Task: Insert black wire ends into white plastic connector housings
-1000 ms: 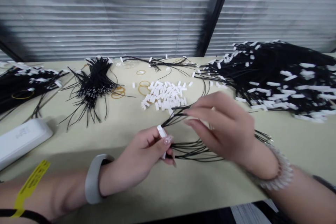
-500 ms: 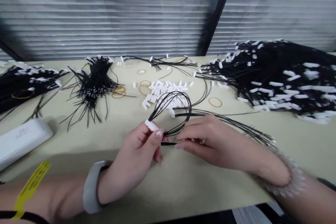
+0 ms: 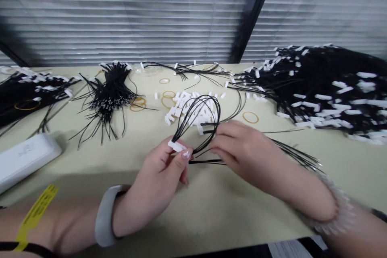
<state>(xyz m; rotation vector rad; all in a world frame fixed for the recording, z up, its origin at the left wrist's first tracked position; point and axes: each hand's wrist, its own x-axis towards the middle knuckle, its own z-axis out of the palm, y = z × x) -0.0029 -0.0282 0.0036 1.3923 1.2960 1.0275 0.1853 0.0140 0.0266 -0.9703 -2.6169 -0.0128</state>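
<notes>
My left hand (image 3: 163,173) pinches a white connector (image 3: 177,146) from which a bundle of black wires (image 3: 218,117) rises in a loop and curls back to the fingers. To its right, my right hand (image 3: 238,149) has its fingertips closed at the lower right side of the loop, on a thin black wire (image 3: 203,153). Further wire ends run out below, between the two hands. Just behind the loop lies a heap of small white connectors (image 3: 173,113). More black wires (image 3: 296,154) stretch out behind my right wrist.
A large pile of black wires with white connectors (image 3: 326,88) fills the back right. Another bundle (image 3: 110,88) and a pile (image 3: 18,92) lie left, near a white device (image 3: 27,159). Rubber bands (image 3: 250,117) are scattered on the table (image 3: 193,217). Blinds stand behind.
My right hand has moved slightly up and right, its fingers curling more. The lower wire ends now show between my hands. My left hand keeps its hold on the connector.
</notes>
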